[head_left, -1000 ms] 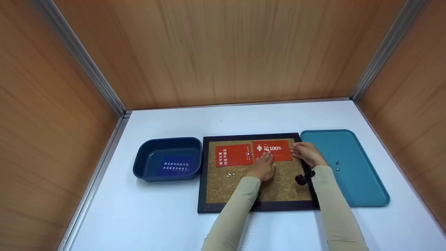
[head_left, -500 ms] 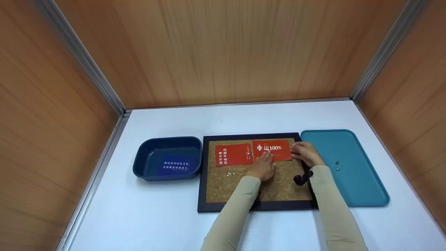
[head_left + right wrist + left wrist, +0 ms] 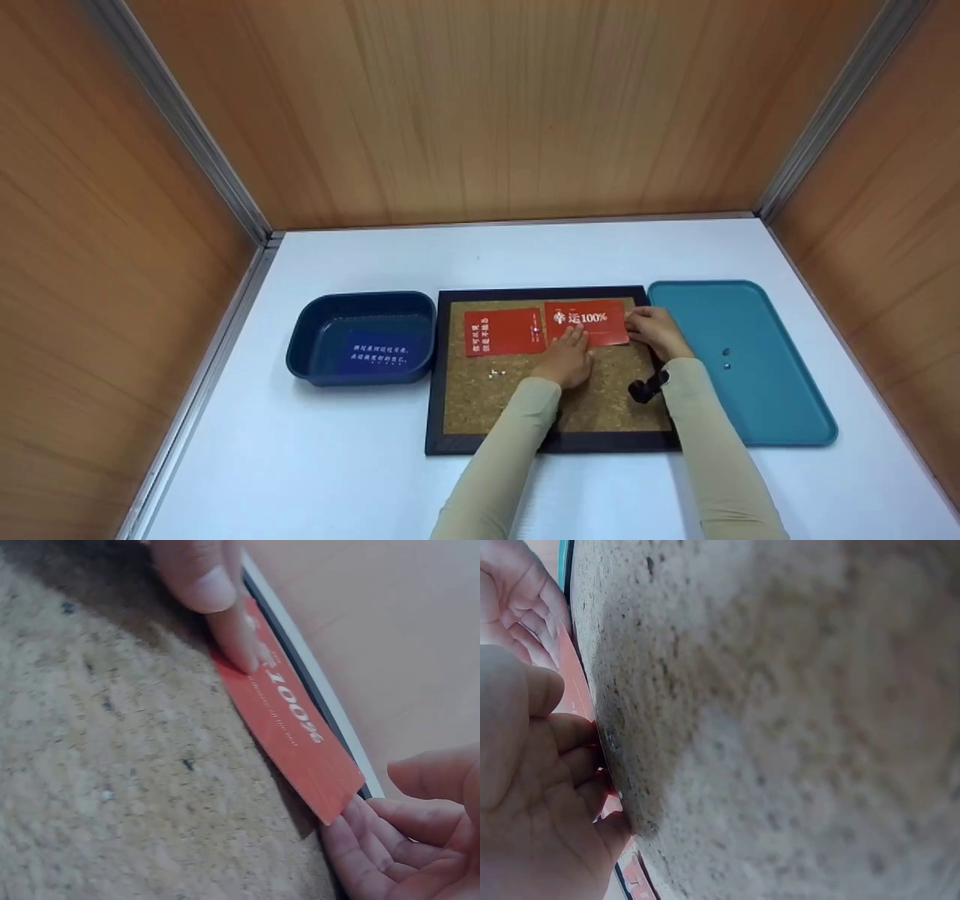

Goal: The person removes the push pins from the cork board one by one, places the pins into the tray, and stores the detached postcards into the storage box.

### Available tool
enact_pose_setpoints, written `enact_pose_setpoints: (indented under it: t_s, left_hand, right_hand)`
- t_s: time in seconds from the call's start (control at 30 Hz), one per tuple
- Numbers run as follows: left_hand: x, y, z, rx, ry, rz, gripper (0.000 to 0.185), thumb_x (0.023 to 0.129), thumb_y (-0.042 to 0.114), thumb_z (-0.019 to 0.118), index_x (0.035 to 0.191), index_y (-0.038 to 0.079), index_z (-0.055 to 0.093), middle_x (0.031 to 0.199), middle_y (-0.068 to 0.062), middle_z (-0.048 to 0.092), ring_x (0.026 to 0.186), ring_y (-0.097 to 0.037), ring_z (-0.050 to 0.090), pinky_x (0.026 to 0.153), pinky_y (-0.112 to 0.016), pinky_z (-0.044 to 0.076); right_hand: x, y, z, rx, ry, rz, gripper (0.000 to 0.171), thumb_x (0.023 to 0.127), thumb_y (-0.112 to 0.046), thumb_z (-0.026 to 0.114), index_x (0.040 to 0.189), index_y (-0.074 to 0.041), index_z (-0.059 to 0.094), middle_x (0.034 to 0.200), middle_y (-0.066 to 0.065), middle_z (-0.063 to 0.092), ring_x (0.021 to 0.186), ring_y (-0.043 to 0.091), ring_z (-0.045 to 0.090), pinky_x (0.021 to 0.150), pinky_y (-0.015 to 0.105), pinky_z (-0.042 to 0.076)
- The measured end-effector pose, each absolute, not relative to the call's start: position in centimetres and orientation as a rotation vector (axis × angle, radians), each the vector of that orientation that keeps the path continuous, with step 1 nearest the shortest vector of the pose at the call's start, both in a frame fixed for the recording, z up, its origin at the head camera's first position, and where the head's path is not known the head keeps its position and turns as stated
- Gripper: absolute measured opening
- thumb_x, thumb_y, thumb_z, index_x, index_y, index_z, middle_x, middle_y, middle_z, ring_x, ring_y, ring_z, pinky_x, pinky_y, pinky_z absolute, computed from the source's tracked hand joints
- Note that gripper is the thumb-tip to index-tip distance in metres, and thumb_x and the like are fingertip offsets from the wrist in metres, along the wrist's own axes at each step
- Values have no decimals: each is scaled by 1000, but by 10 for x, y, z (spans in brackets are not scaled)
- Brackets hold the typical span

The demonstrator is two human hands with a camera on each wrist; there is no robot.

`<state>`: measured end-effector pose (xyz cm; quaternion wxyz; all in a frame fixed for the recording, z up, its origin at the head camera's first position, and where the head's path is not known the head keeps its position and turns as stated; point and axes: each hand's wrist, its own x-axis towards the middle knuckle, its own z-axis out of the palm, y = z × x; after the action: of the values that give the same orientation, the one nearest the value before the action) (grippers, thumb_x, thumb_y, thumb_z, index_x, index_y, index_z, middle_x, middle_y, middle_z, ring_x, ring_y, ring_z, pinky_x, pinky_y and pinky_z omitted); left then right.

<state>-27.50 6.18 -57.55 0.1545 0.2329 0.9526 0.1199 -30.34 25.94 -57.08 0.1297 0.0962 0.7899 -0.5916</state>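
A red card printed with "100%" (image 3: 611,330) lies on the upper right of a framed cork board (image 3: 480,412). My left hand (image 3: 566,358) rests its extended fingers on the card's lower left part. At the card's right edge, the fingers of my right hand (image 3: 658,334) touch it; in the right wrist view that end of the card (image 3: 330,784) is raised off the cork, and the thumb (image 3: 420,774) stands apart from the fingers. Beside it on the left lies a second red card (image 3: 499,341), with a small pin (image 3: 535,330) near its right edge.
Several tiny clear or shiny pieces (image 3: 496,373) lie on the cork. A dark blue bin (image 3: 300,352) with a blue card (image 3: 379,354) inside stands left of the board. On the right, a teal tray (image 3: 780,397) holds two tiny pieces (image 3: 726,359). Wooden panels enclose the white table.
My right wrist and forearm have shifted slightly left, while the fingers stay at the card's right edge. The left hand keeps its place on the card.
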Motion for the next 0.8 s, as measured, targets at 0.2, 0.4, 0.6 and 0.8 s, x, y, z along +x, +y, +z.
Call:
enact_pose_setpoints:
  t_s: [0.2,0.4,0.6,0.8]
  left_hand:
    - [-276,62,-577,658,2740,355,51,106,32,27,153,13,25,162,0,17,149,-16,14,121,-35,21]
    - [-275,64,-578,642,2739,367,51,106,32,27,153,14,27,161,1,17,149,-16,15,121,-35,21]
    - [-274,65,-577,655,2737,317,50,106,33,25,153,14,27,162,2,17,149,-15,14,120,-35,22]
    - [-275,63,-576,657,2747,329,50,106,32,26,153,14,27,161,1,18,149,-16,15,120,-35,22]
  right_hand:
    - [-303,256,-574,272,2382,-1671,48,102,-17,43,139,13,39,138,33,44,126,41,49,103,42,47]
    - [-302,251,-576,272,2448,-1596,48,101,-17,44,137,14,41,137,34,44,125,42,49,102,46,47]
    - [-302,246,-580,347,2580,-1474,46,97,-18,52,132,12,47,130,32,51,116,39,54,94,45,49]
    - [-300,243,-582,388,2649,-1447,35,92,-13,59,120,8,52,105,19,57,93,27,55,76,33,47]
